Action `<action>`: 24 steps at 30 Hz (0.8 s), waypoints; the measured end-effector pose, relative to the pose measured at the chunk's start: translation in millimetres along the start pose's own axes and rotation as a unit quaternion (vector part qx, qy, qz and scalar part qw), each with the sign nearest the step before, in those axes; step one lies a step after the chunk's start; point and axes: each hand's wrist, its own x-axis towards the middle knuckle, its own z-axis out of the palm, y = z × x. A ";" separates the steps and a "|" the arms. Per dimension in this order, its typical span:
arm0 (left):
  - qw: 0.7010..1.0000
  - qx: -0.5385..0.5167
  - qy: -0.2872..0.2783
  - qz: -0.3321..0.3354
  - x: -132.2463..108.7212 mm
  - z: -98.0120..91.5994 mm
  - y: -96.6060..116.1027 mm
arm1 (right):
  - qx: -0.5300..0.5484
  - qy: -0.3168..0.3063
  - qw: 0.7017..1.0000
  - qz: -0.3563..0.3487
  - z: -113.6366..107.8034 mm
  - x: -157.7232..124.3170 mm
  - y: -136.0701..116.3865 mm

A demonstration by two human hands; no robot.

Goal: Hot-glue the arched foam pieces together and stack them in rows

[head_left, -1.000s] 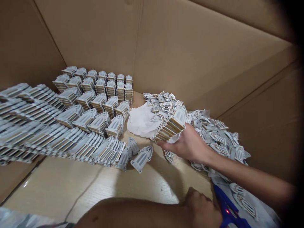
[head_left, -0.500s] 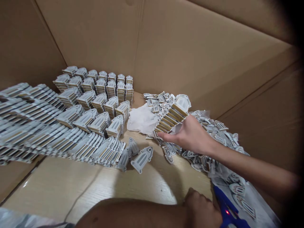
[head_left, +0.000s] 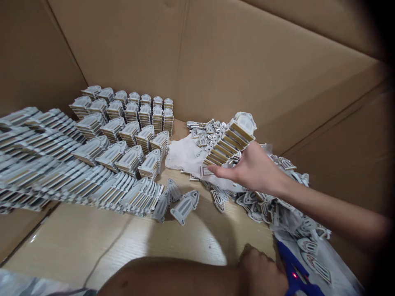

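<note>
My right hand (head_left: 249, 168) reaches in from the right, closed around a tilted stack of flat window-shaped pieces (head_left: 230, 137) with white-grey faces and tan edges. The thumb lies along the stack's lower end, beside a small rectangular outline (head_left: 207, 170). Under the stack is a white sheet (head_left: 185, 154) with a loose heap of similar pieces (head_left: 259, 205). My left hand (head_left: 262, 269) rests low in front, fingers curled, against a blue tool (head_left: 294, 267) with a red light, perhaps a glue gun. What its fingers hold is hidden.
Neat upright stacks (head_left: 129, 133) of the pieces fill the back left. Leaning rows (head_left: 61, 176) spread along the left. Several loose pieces (head_left: 185, 206) lie mid-table on the wooden surface (head_left: 92, 234). Cardboard walls (head_left: 247, 70) enclose the back and sides.
My right hand has lifted the stack a little up and to the right, uncovering more of the white sheet and the rectangular outline by the thumb. My left hand is about where it was.
</note>
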 end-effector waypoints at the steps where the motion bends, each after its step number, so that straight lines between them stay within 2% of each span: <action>1: 1.000 0.000 -0.002 0.000 -0.7 -0.5 0.0 | -0.001 0.006 1.000 -0.003 -0.9 0.4 0.3; 7: 1.000 -0.004 0.029 0.009 0.6 7.2 -2.0 | -0.005 0.016 1.000 -0.024 -3.8 4.1 5.2; 15: 0.999 -0.011 0.035 0.001 9.2 18.6 -1.5 | -0.002 0.013 1.000 -0.024 0.4 10.5 7.0; 22: 0.992 -0.032 0.096 0.070 19.4 23.6 -13.4 | -0.016 0.003 0.999 -0.030 10.7 23.7 15.7; 24: 0.993 -0.039 0.089 0.066 24.0 24.9 -14.8 | -0.032 -0.002 0.999 -0.019 14.5 28.7 19.3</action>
